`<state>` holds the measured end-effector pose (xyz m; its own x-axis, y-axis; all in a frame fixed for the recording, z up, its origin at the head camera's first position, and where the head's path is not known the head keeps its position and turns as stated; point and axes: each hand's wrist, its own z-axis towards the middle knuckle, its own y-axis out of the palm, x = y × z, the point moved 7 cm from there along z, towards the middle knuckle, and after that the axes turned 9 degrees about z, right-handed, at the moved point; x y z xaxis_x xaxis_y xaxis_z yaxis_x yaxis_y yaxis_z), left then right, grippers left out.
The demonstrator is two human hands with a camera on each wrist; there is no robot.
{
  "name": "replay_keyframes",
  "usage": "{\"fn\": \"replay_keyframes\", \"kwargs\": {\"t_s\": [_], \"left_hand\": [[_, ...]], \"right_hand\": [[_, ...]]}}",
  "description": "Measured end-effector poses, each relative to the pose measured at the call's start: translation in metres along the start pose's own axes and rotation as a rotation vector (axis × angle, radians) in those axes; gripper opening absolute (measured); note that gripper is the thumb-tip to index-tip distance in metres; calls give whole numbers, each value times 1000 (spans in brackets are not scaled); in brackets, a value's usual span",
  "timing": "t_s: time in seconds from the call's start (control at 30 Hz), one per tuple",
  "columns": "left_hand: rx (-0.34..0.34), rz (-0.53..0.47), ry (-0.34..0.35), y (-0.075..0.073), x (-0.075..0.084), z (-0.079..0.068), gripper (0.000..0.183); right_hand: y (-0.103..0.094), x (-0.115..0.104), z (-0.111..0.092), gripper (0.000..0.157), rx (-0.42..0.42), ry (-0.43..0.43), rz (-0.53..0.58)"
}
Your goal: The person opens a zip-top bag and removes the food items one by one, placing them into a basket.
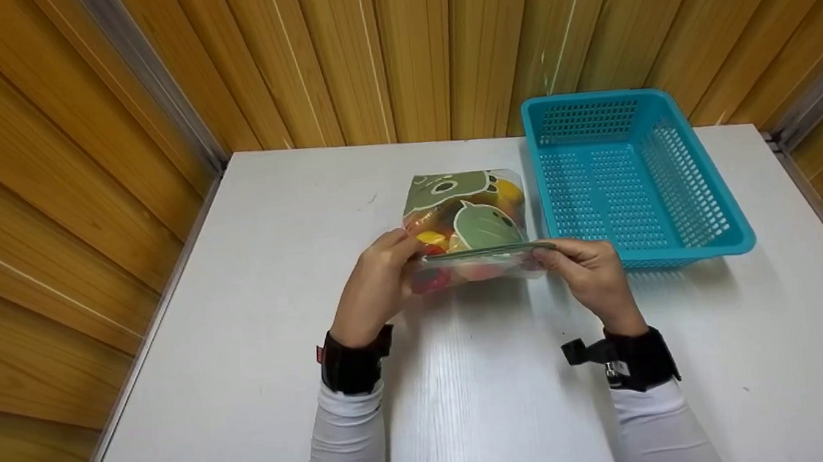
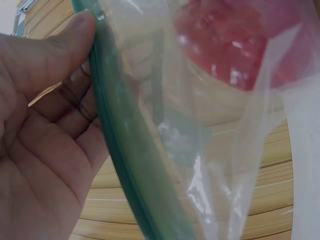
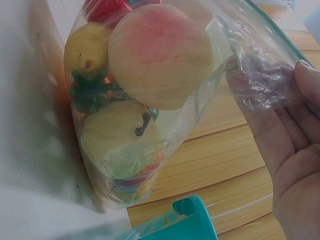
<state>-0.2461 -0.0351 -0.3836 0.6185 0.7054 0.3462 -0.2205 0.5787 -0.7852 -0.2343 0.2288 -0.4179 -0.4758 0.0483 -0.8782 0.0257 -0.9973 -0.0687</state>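
A clear zip bag (image 1: pixel 469 215) printed with green cartoon shapes stands on the white table, filled with colourful fruit. Through its side in the right wrist view show a peach (image 3: pixel 160 52), a pale round fruit (image 3: pixel 120 137), a yellow fruit (image 3: pixel 87 50) and something red. My left hand (image 1: pixel 379 281) pinches the left end of the bag's green zip edge (image 2: pixel 117 125) between thumb and fingers. At the other end, my right hand (image 1: pixel 591 272) pinches the same edge, with the thumb on the near side. The edge is stretched between both hands.
A turquoise plastic basket (image 1: pixel 739 234) with perforated walls stands right of the bag, close to my right hand; nothing shows inside it. The white table (image 1: pixel 244 347) ends at wood-patterned panels (image 1: pixel 412 55) behind and at the sides.
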Motion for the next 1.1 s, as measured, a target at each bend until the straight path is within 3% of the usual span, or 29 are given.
{"fn": "replay_keyframes", "kwargs": {"t_s": [0.43,0.67,1.1], "left_hand": [[8,25,-21,-5,-6,-2,40],[22,33,-16,-6,-8,-3,30],[41,51,-26,-11,-13,-5,28]], "right_hand": [[0,1,0,14,-20,-40,63],[-2,2,1,15,-9,-22,11],[-3,1,1,15,-2,-1,7]]}}
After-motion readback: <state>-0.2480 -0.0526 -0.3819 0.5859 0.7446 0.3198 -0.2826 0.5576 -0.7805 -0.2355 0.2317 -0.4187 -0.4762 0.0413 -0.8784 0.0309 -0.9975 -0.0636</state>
